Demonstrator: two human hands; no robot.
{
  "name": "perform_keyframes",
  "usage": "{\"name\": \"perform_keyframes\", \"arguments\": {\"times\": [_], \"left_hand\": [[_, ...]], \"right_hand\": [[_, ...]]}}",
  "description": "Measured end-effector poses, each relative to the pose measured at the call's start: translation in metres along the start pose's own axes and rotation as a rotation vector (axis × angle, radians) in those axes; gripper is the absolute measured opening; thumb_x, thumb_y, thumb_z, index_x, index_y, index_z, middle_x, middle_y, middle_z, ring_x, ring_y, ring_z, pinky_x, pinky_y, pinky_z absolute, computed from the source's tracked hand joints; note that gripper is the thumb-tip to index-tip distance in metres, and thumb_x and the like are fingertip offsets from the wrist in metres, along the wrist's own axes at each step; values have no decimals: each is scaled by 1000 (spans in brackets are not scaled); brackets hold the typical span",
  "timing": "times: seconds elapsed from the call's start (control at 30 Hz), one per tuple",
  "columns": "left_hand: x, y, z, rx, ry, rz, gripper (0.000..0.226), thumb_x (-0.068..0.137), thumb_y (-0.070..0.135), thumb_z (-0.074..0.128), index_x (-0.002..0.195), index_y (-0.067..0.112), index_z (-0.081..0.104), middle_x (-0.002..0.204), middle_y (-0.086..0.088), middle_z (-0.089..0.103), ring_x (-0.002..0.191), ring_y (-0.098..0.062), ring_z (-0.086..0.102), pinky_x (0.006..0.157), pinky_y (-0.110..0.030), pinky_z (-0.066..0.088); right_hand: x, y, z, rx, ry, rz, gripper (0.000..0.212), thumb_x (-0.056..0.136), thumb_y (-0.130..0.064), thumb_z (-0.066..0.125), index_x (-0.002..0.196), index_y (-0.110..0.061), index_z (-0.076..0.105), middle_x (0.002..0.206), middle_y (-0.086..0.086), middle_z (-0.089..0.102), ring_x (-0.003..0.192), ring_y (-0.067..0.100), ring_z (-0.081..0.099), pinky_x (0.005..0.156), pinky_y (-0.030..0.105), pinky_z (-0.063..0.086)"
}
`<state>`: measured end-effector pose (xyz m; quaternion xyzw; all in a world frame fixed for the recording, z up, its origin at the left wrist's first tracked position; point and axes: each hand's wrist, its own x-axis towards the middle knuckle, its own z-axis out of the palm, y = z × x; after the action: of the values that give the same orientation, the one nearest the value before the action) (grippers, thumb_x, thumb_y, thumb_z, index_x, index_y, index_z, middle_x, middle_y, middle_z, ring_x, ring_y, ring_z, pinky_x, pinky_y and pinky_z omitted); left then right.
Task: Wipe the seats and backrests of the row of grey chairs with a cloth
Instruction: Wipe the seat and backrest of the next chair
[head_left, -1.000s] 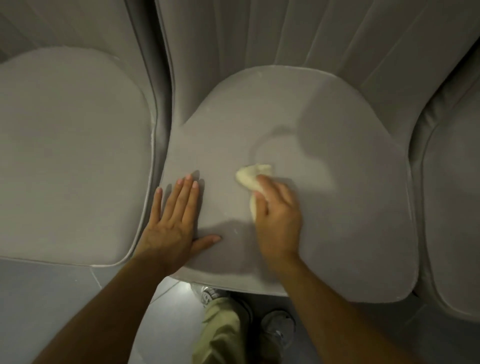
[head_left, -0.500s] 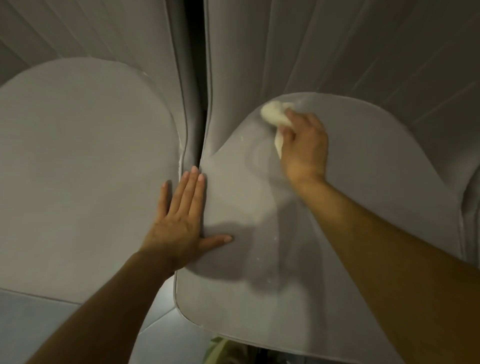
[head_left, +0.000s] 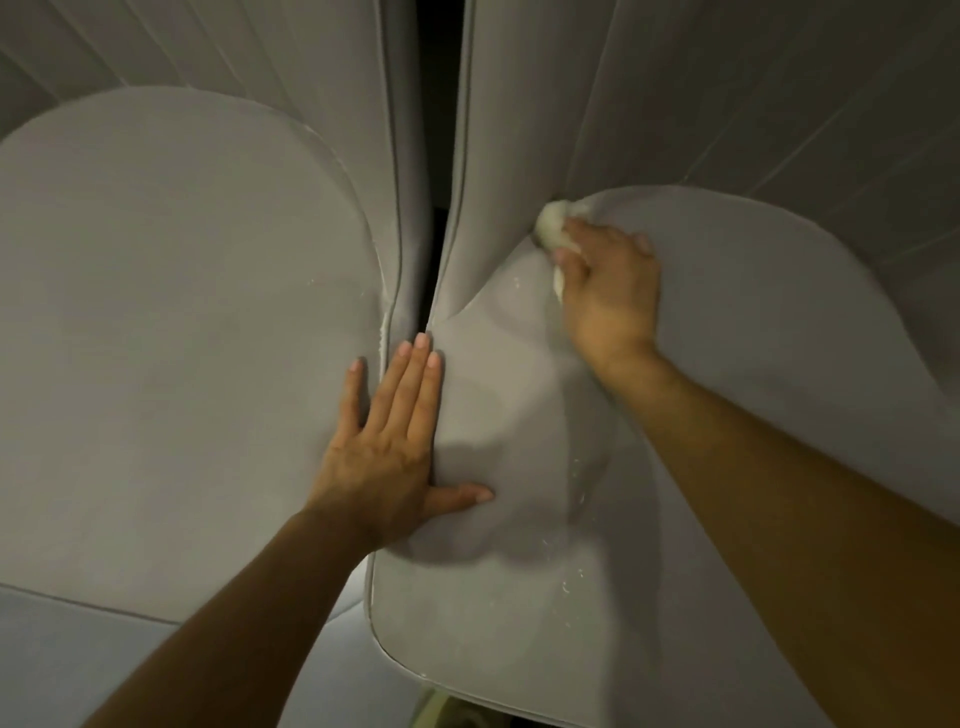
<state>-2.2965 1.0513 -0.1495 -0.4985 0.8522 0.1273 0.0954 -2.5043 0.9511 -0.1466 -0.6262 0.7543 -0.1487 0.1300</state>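
Left hand (head_left: 384, 457): flat, fingers straight, pressing the seat (head_left: 727, 415) edge.
Right hand (head_left: 610, 291): fingers curled round the cloth.
Cloth (head_left: 551, 226): at the seat's back corner, against the backrest (head_left: 675, 93); likely soft and light, best gripped bunched.

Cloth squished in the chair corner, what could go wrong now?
The cloth, bunched small in the right hand, might skip the crease where seat meets backrest. White specks lie on the seat nearer the front edge, so they could get left behind. The left hand presses beside the gap between chairs; it might slip in.
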Motion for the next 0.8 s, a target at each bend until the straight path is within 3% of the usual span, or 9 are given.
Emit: {"name": "perform_keyframes", "arguments": {"times": [0.1, 0.2, 0.33, 0.5, 0.63, 0.8], "left_hand": [[0, 2, -2, -2, 2, -11, 110, 75, 79, 25, 141, -9, 21, 148, -26, 28, 137, -37, 21, 110, -60, 14], [-1, 5, -4, -19, -2, -43, 111, 74, 79, 25, 142, -9, 15, 151, -23, 17, 139, -35, 16, 113, -55, 5], [-8, 8, -1, -53, -15, -139, 115, 68, 87, 10, 142, 4, -18, 151, -9, -20, 142, -23, -17, 111, -39, -25], [-30, 22, 4, -103, -63, -180, 115, 57, 93, -3, 132, 14, -41, 138, 0, -47, 131, -14, -43, 103, -35, -35], [-55, 37, 6, -120, -112, -151, 121, 53, 94, 2, 133, 13, -39, 141, 0, -45, 131, -15, -42, 103, -34, -35], [-82, 53, 3, -125, -138, -150, 126, 48, 97, 2, 133, 13, -38, 142, 1, -42, 132, -14, -41, 104, -34, -34]], "right_hand": [[-24, -6, 3, 87, -39, -158, 32, 94, -15, 46, 125, -14, 56, 126, 8, 58, 113, 25, 51, 97, 27, 22], [-55, -10, 2, 241, -85, -274, 29, 89, -6, 54, 116, -6, 63, 122, 11, 61, 107, 31, 57, 93, 31, 30], [-96, -7, -3, 312, -77, -396, 23, 79, 4, 62, 100, 3, 70, 108, 17, 67, 95, 31, 66, 84, 33, 36], [-156, 10, -11, 321, -99, -438, 28, 76, 4, 64, 103, -2, 70, 110, 12, 67, 98, 24, 66, 81, 32, 37], [-206, 23, -22, 351, -93, -399, 30, 74, 2, 70, 103, -5, 70, 110, 8, 68, 95, 11, 51, 79, 28, 40], [-237, 35, -46, 482, -275, -293, 27, 82, -8, 63, 108, -8, 68, 111, 8, 66, 90, 27, 61, 84, 23, 40]]}}
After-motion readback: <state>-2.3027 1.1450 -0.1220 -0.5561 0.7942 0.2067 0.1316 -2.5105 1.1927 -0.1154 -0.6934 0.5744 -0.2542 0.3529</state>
